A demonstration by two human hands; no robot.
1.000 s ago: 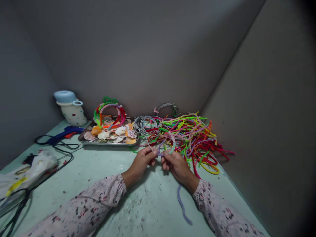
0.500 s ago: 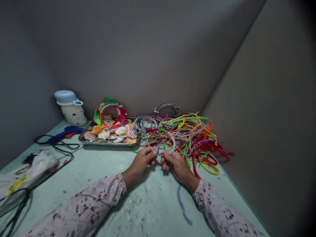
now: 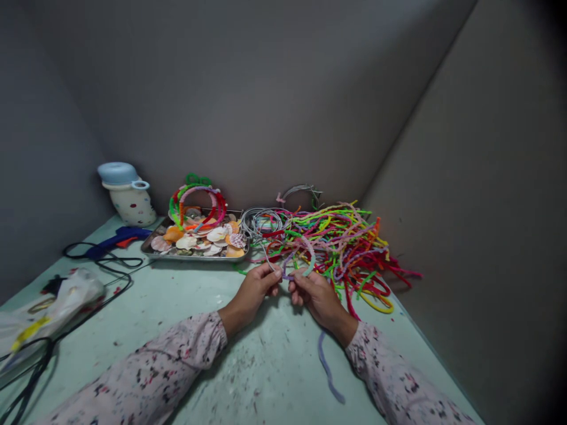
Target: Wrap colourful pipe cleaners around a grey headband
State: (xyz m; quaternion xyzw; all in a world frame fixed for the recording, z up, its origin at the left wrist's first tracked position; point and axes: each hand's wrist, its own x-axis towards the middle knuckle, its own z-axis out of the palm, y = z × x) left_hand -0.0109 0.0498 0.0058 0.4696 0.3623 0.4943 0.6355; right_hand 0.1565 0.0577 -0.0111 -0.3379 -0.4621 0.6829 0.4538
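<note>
My left hand (image 3: pixel 254 290) and my right hand (image 3: pixel 315 295) meet over the green table, both pinched on a thin curved hoop (image 3: pixel 305 260) partly wrapped in fuzzy wire. A purple pipe cleaner (image 3: pixel 326 367) runs from under my right hand and trails down across the table toward me. Just behind my hands lies a big heap of coloured pipe cleaners (image 3: pixel 343 245).
A metal tray (image 3: pixel 195 256) of seashells holds wrapped hoops (image 3: pixel 198 203) at the back left. Bare wire hoops (image 3: pixel 261 221) lie beside it. A white jar with a blue lid (image 3: pixel 126 192), a blue glue gun (image 3: pixel 116 239), black cables (image 3: pixel 88 277) and a plastic bag (image 3: pixel 48 307) lie left. Grey walls enclose the table.
</note>
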